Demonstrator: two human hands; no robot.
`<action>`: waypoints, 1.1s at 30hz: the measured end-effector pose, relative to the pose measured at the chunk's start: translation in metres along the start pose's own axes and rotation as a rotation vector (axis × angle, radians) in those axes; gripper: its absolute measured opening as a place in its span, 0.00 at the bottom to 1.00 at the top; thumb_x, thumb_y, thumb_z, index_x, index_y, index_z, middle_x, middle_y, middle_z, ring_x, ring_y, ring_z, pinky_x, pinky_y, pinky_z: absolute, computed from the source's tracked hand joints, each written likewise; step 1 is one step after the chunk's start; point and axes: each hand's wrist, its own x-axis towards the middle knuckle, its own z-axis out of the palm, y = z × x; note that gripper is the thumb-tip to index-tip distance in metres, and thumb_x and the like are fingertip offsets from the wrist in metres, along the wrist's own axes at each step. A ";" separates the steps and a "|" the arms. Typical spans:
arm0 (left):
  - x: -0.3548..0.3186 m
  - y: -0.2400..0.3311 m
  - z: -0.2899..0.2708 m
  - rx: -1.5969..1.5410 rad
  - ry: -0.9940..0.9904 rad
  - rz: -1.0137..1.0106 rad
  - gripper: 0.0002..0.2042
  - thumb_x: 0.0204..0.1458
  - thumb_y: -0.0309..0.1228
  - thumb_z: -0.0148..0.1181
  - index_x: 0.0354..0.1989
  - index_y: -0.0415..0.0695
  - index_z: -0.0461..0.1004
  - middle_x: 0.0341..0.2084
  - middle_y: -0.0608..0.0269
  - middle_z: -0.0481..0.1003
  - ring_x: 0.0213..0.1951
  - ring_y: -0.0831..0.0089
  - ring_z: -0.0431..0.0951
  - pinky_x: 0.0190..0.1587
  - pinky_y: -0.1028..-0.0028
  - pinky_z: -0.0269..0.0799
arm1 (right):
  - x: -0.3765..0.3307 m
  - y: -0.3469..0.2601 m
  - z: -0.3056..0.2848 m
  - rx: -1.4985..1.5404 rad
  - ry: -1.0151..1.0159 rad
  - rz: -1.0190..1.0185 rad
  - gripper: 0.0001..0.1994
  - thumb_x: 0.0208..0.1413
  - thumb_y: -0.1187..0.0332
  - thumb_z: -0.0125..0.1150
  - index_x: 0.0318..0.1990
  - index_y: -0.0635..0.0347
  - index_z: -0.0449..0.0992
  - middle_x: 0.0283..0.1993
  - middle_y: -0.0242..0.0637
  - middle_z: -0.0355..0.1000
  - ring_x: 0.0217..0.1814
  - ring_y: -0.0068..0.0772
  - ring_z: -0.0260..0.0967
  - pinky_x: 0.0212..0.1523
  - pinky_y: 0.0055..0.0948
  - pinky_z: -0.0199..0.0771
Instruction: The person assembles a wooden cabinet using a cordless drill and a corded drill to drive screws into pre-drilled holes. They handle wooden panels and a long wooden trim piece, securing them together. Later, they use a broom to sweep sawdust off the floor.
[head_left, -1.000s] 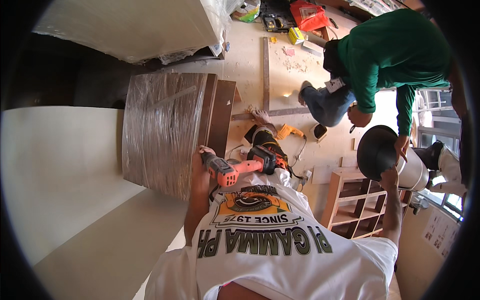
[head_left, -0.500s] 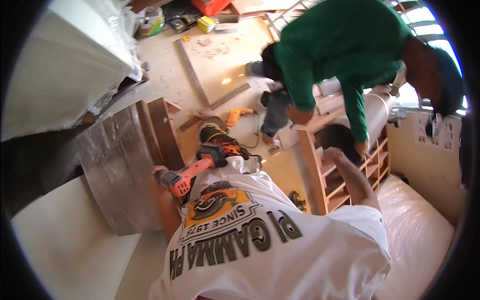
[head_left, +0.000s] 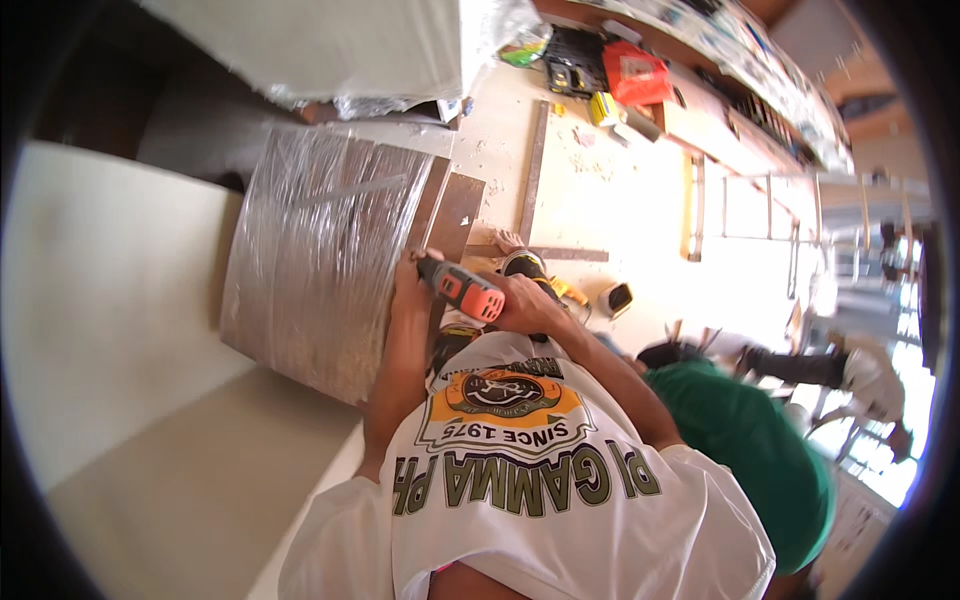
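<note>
A black and orange cordless drill (head_left: pixel 468 290) is held in front of my waist, its chuck pointing left. My right hand (head_left: pixel 526 304) is closed around its handle, which is mostly hidden behind the drill body. My left hand (head_left: pixel 410 272) has its fingers closed at the chuck end; whether a bit is between them is too small to tell. Just beyond the left hand stands a brown wooden panel (head_left: pixel 455 215), beside a plastic-wrapped brown cabinet (head_left: pixel 320 250).
A person in a green shirt (head_left: pixel 740 450) bends close on my right; another person (head_left: pixel 870 385) is farther off. On the floor lie wooden strips (head_left: pixel 535 165), a yellow power tool (head_left: pixel 568 290) and an open black tool case (head_left: pixel 575 62). A large wrapped white piece (head_left: pixel 330 45) stands far left.
My view has swung left, away from the wooden shelf frame. My right hand has let go of that frame and taken the drill's handle; the left hand remains at the chuck end.
</note>
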 end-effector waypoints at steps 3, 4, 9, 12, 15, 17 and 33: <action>0.027 0.008 0.071 -0.511 0.101 -0.190 0.15 0.66 0.37 0.39 0.26 0.48 0.61 0.19 0.59 0.66 0.23 0.62 0.71 0.33 0.56 0.76 | 0.024 0.021 -0.019 -0.010 0.145 0.009 0.21 0.48 0.62 0.73 0.48 0.60 0.76 0.29 0.45 0.79 0.32 0.49 0.78 0.36 0.43 0.77; 0.037 0.004 0.091 -0.477 0.078 -0.155 0.14 0.66 0.37 0.40 0.27 0.48 0.61 0.18 0.59 0.66 0.23 0.62 0.71 0.33 0.56 0.76 | 0.033 0.021 -0.040 0.027 0.062 0.096 0.19 0.49 0.62 0.73 0.46 0.61 0.77 0.28 0.44 0.79 0.30 0.45 0.78 0.35 0.41 0.77; 0.094 -0.024 0.169 -0.345 0.356 -0.256 0.11 0.68 0.39 0.45 0.40 0.47 0.70 0.29 0.63 0.74 0.32 0.68 0.74 0.38 0.62 0.77 | 0.089 0.129 -0.119 -0.239 0.061 0.119 0.20 0.49 0.62 0.74 0.46 0.62 0.77 0.31 0.45 0.79 0.34 0.47 0.80 0.39 0.45 0.78; 0.143 -0.061 0.157 -0.349 0.346 -0.264 0.12 0.68 0.40 0.46 0.49 0.49 0.73 0.37 0.64 0.77 0.38 0.70 0.75 0.41 0.63 0.78 | 0.135 0.121 -0.149 -0.483 -0.016 -0.020 0.24 0.44 0.61 0.76 0.48 0.58 0.76 0.34 0.47 0.80 0.39 0.56 0.79 0.43 0.50 0.77; 0.208 -0.121 0.117 -0.514 0.329 -0.183 0.13 0.67 0.40 0.48 0.51 0.48 0.73 0.37 0.63 0.78 0.39 0.69 0.76 0.42 0.64 0.78 | 0.194 0.115 -0.161 -0.459 -0.302 0.085 0.25 0.41 0.59 0.76 0.47 0.59 0.76 0.34 0.49 0.80 0.37 0.57 0.79 0.41 0.51 0.78; 0.228 -0.137 0.120 -0.524 0.416 -0.177 0.13 0.67 0.38 0.47 0.49 0.44 0.72 0.33 0.60 0.78 0.36 0.67 0.77 0.38 0.64 0.78 | 0.212 0.128 -0.166 -0.512 -0.391 0.168 0.24 0.42 0.57 0.75 0.46 0.57 0.77 0.34 0.49 0.80 0.39 0.58 0.79 0.42 0.51 0.78; 0.241 -0.112 0.160 -0.802 0.476 -0.014 0.11 0.64 0.35 0.45 0.36 0.42 0.71 0.27 0.58 0.74 0.28 0.66 0.75 0.33 0.66 0.76 | 0.298 0.142 -0.195 -0.525 -0.662 0.183 0.21 0.45 0.54 0.71 0.43 0.56 0.77 0.33 0.50 0.80 0.38 0.56 0.80 0.41 0.51 0.80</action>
